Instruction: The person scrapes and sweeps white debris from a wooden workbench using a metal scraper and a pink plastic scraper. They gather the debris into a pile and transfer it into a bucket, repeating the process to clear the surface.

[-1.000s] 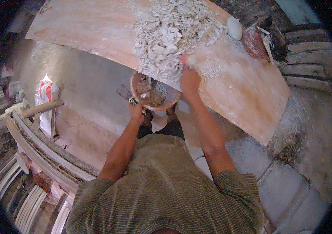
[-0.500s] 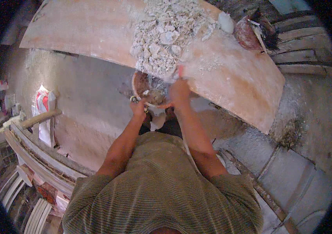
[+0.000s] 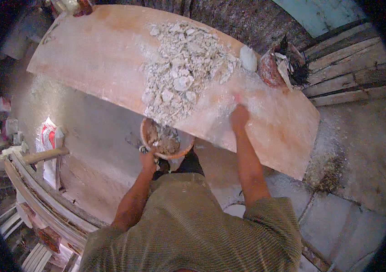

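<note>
We look down on a person standing at a broad, pale wooden board (image 3: 111,54) dusted with white powder. A heap of whitish broken lumps (image 3: 184,72) lies on the board's middle, reaching its near edge. The left hand (image 3: 149,158) grips the near rim of a round reddish-brown bowl (image 3: 168,140), held just below the board's edge, directly under the heap; the fingers are closed on the rim. The bowl already contains a layer of the same lumps, which we judge to be about half its depth, though the far side is hidden beneath the board. The right hand (image 3: 239,117) rests on the board beside the heap, to its right, with the fingers pressed together and flat against the surface, at the fringe of the scattered powder. We judge the transfer of lumps from board to bowl to be at an early-to-middle stage: some material is in the bowl, while by far the larger part of the heap is on the board. At the far right corner stand a white rounded lump (image 3: 248,58) and a dark reddish vessel (image 3: 272,69) with debris. A striped post (image 3: 43,156) lies on the floor at left.
</note>
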`<state>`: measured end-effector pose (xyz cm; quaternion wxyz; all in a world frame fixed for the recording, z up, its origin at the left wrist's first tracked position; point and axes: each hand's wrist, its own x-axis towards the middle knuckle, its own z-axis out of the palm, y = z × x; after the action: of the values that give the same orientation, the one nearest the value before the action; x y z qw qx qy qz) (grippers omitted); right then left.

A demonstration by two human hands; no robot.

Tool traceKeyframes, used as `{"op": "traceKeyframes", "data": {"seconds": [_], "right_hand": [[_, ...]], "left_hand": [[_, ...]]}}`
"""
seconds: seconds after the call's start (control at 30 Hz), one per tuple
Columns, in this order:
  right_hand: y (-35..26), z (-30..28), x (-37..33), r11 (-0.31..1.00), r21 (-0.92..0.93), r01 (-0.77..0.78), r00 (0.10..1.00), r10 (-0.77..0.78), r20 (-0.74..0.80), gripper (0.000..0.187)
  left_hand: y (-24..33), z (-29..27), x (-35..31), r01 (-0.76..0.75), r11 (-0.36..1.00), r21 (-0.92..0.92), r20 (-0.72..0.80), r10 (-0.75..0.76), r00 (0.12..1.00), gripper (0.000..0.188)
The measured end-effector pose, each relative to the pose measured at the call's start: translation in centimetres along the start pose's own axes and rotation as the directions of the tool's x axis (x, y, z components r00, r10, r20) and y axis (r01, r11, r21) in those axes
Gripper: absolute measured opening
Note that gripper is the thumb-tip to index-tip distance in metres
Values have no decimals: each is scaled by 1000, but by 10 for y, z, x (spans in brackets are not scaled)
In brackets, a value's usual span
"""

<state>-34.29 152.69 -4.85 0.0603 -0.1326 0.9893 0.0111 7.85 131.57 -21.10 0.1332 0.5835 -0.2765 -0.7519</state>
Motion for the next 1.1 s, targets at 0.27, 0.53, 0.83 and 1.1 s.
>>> {"op": "traceKeyframes", "data": {"seconds": [0.27, 0.53, 0.83, 1.1], "right_hand": [[-67, -83, 133, 966, 13, 258, 913, -239, -330, 18], [-65, -95, 167, 774, -182, 607, 777, -625, -65, 15], [0, -23, 140, 890, -285, 354, 914, -394, -96, 14], [-57, -9, 184, 865, -205, 458, 851, -493, -180, 33]], "left_hand": [[45, 29, -74, -93, 995, 40, -85, 96, 992, 46], [44, 51, -93, -211, 975, -69, -152, 199, 968, 33], [46, 64, -89, -174, 984, -25, -236, 164, 958, 37], [59, 73, -91, -99, 995, 26, -201, 103, 974, 31]]}}
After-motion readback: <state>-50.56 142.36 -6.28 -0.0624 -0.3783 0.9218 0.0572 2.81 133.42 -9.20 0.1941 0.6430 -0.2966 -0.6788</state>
